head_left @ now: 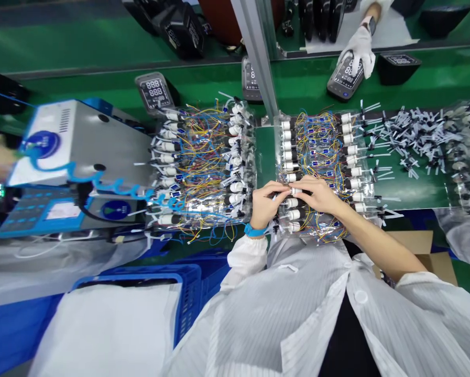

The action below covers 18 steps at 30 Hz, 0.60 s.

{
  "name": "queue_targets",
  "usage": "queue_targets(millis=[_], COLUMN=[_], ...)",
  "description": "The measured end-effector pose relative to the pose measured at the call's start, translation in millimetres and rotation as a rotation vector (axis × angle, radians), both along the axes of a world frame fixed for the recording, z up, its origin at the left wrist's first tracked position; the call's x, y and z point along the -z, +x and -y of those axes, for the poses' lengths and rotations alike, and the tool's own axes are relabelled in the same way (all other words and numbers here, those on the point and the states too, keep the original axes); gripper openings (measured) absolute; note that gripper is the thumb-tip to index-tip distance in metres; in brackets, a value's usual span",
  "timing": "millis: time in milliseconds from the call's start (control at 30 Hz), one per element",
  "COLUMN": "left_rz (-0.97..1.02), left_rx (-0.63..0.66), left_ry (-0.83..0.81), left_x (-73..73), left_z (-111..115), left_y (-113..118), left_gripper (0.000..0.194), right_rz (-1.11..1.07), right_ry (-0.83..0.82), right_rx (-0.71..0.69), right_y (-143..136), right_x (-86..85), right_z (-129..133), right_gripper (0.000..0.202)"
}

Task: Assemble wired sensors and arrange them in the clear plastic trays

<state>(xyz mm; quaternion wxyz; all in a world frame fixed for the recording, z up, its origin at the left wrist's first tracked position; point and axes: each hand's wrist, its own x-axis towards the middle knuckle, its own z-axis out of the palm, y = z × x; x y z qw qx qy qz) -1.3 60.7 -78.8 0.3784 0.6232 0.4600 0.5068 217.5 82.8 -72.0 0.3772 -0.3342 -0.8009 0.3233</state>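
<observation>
My left hand (265, 204), with a blue band at the wrist, has its fingers pinched together at the left edge of a tray of wired parts (324, 157). Beside it my right hand (315, 192) pinches the same spot, fingertips nearly touching. Between them shows a small white cylindrical piece (295, 192); which hand grips it is hard to tell. White cylinders line both sides of this tray, with yellow and blue wires and small blue boards in the middle. A similar wired tray (203, 167) lies to the left.
Loose black-and-white pieces (415, 131) are piled on the green bench (407, 192) at right. A grey machine (101, 141) with a blue coiled hose stands left. Beyond a metal post (254, 47), another person's gloved hand (360, 50) touches a display unit (345, 81). Blue crates (189, 293) sit below.
</observation>
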Motion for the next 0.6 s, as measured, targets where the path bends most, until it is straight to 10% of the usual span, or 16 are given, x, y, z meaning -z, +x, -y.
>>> queue_targets(millis=[600], left_rz=[-0.032], left_rx=[-0.052], left_ry=[-0.082], left_x=[-3.9], left_z=[5.3], left_y=[1.7], left_gripper=[0.022], right_rz=[-0.02], right_ry=[-0.007], right_rx=[0.082], right_y=[-0.3], right_x=[0.3], right_z=[2.6], right_gripper=[0.031])
